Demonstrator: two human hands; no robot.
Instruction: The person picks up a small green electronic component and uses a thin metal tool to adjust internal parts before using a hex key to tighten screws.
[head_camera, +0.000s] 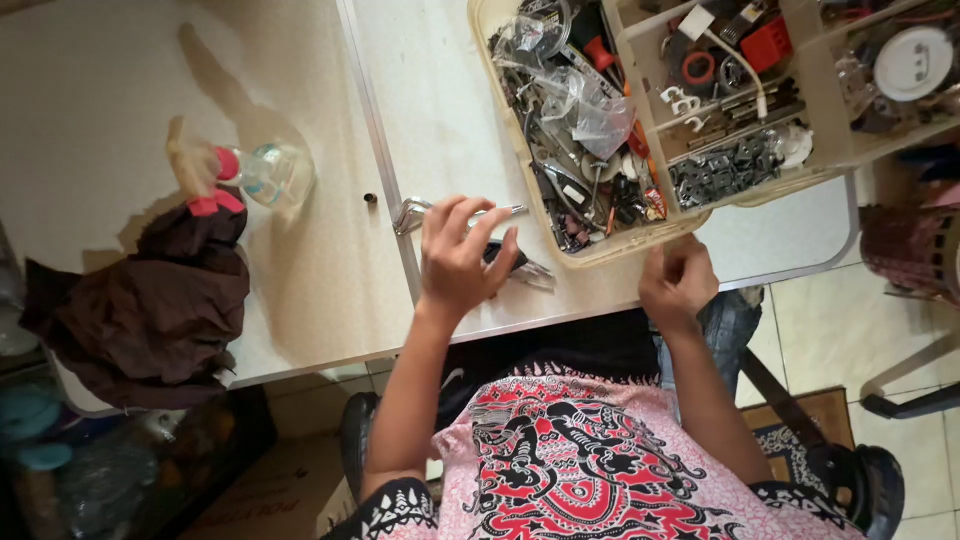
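Worktop: pale, worn surface, metal-edged seam running across it; its far side is cut off by the frame.

Parts organiser: beige plastic, compartmented, sitting on the worktop at its near edge, its upper part cut off by the frame. Contents a dense tangle of small hardware, clear bags, black clips, a red piece and a white disc; most items too small or overlapped to identify.

Dark cloth: brownish, crumpled, at the worktop's outer end, partly hanging over the edge.

Spray bottle: clear, pink collar, pale trigger head, lying on its side just beside the cloth.

Left hand: over the worktop near the seam, fingers spread and curled downward, loose, apparently closed on nothing. It covers the middle of a dark-handled metal tool, whose bright tip pokes out toward the organiser; contact cannot be confirmed.

Right hand: at the worktop's near edge, just below the organiser's corner, fingers bunched into a loose fist. Anything pinched inside is hidden; cannot tell.

Bent metal piece: shiny, hooked end, lying just beyond the left hand.

Small dark ring: alone on the worktop near the seam; kind unclear.
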